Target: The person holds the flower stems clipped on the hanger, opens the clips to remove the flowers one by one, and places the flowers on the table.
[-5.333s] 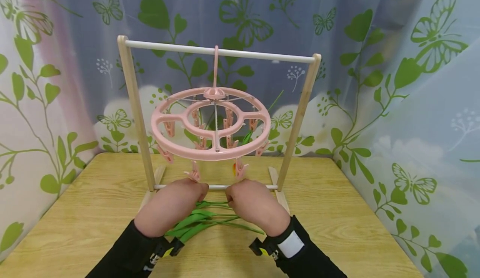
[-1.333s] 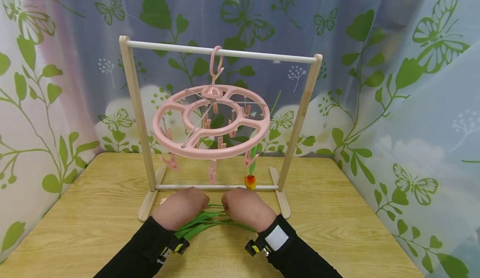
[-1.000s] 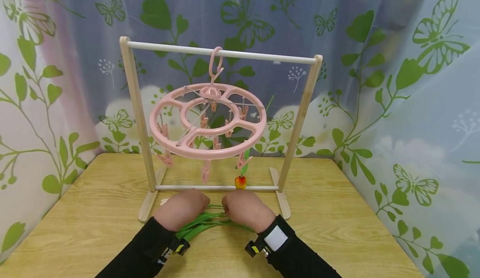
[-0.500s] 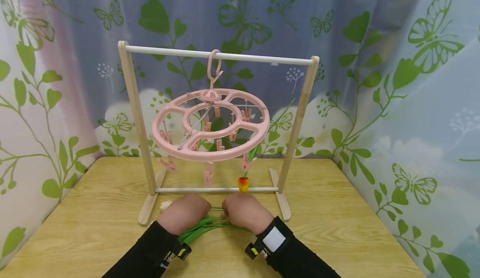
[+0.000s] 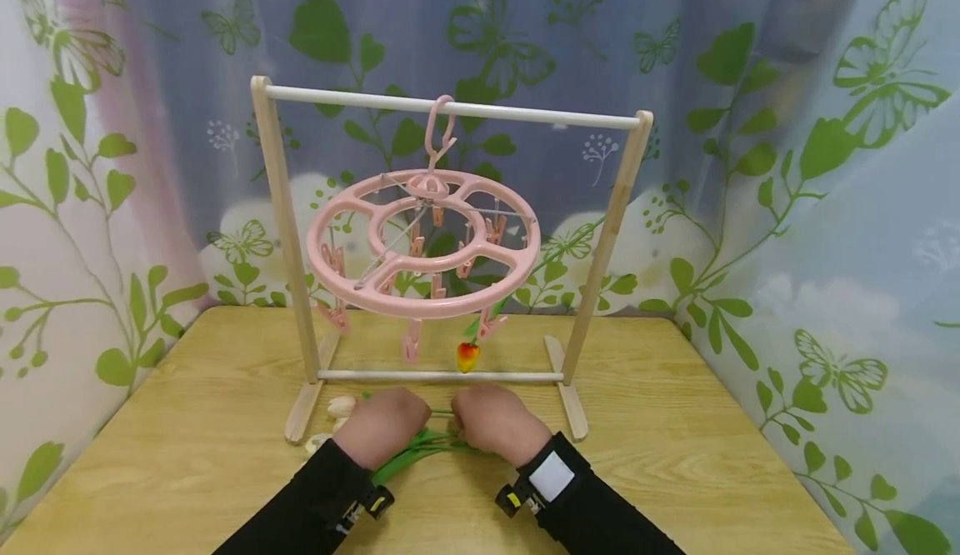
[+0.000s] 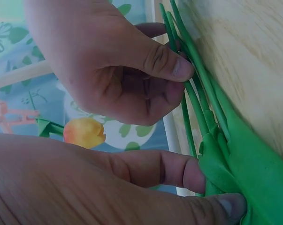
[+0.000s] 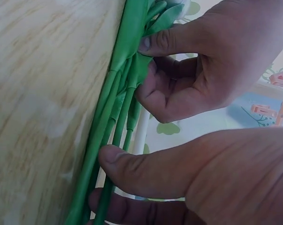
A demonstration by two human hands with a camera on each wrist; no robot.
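Note:
Several artificial tulips with green stems and pale white blossoms lie on the table, blossoms to the left. My left hand pinches green leaves near the stems' upper part, between thumb and forefinger. To its right, my right hand pinches the thin stems, its thumb across them. Behind the hands hangs a round pink clip hanger with pink pegs. From one peg a red-and-yellow tulip hangs blossom down.
The hanger's hook is over the white top rail of a wooden stand. A lower white rail runs just beyond the hands. A patterned curtain encloses the wooden table at the back and sides.
The hanger has turned and sways, bringing the hanging red-and-yellow tulip into full view. Both hands stay close together over the stems; my left has shifted slightly right, uncovering white blossoms.

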